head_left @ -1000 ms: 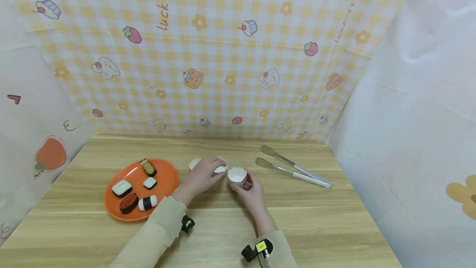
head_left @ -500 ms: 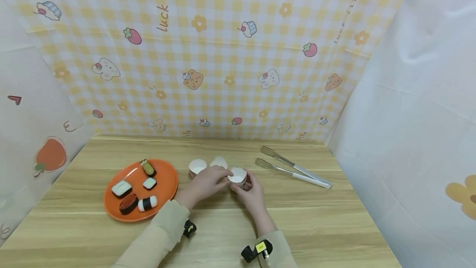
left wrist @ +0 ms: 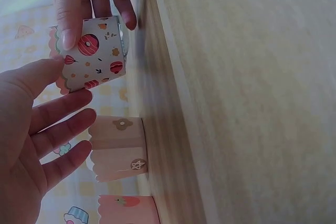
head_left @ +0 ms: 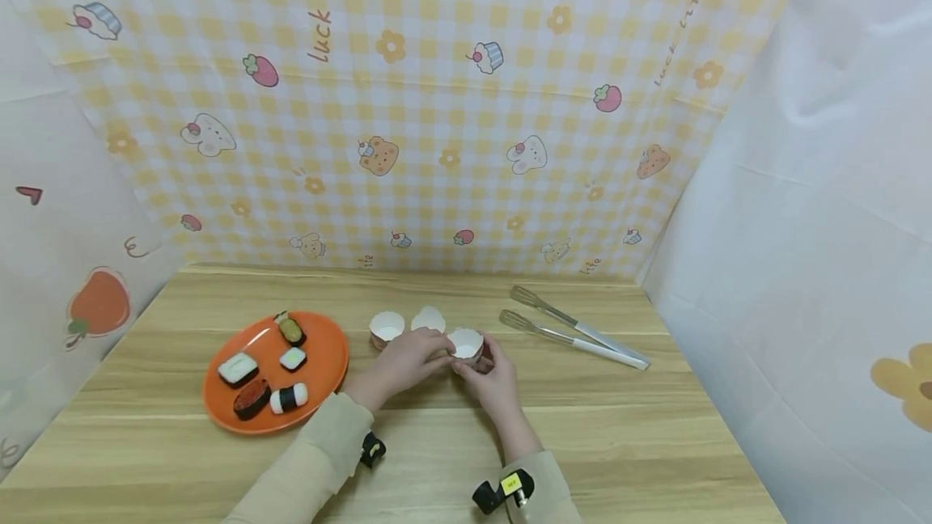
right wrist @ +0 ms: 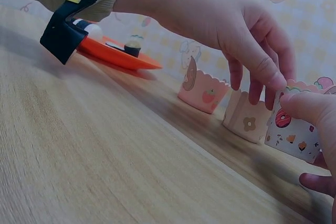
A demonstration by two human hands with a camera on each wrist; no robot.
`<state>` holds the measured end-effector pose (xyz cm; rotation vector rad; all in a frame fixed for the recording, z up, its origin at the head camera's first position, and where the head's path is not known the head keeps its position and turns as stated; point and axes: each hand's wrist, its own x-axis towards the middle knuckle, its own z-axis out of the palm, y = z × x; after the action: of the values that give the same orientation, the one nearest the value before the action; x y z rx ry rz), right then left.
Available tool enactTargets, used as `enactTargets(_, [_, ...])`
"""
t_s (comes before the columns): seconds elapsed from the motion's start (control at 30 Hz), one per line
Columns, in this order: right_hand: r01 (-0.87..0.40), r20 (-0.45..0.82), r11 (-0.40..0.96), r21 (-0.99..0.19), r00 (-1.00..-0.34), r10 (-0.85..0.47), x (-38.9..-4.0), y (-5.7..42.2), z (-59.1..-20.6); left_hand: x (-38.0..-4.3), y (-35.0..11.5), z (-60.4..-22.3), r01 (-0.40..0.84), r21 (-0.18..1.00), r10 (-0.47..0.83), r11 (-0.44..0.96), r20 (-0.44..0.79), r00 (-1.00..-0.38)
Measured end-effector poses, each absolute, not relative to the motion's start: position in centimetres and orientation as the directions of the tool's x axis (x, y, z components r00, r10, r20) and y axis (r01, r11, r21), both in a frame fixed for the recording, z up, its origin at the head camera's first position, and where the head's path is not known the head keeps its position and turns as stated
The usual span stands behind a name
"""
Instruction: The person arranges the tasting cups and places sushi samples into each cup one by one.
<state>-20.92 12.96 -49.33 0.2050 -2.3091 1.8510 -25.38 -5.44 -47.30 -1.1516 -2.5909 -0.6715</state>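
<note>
A donut-print paper baking cup sits between both hands, just right of two other cups in the head view. The right hand has its thumb laid along the cup's patterned side and its fingers bent around the far side, so it grips the wall. The left hand comes from the other side, thumb tip on the scalloped rim and index finger behind it in a light pinch, while the remaining fingers spread loosely beside the cup. I cannot tell whether its base touches the wooden table. The head view looks down on its white inside; the two wrist views bring out the red donuts on its wall and the green and pink edging of its rim. They also tell the neighbouring cups apart, which from above look much alike: a beige cup nearest the hands and a pink cup with a strawberry beyond it. Only the head view takes in the tongs and all five sushi pieces on the orange plate; the right wrist view catches just part of that plate.
</note>
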Motion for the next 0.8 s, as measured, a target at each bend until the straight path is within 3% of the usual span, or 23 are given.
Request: enactTargets(0.8, [-0.208,0.214,0.233,-0.95,-0.977,0.0,-20.65,12.69,-48.96,-25.31,-5.4,-47.47,0.728,0.304,0.634,0.614,0.359,-0.685])
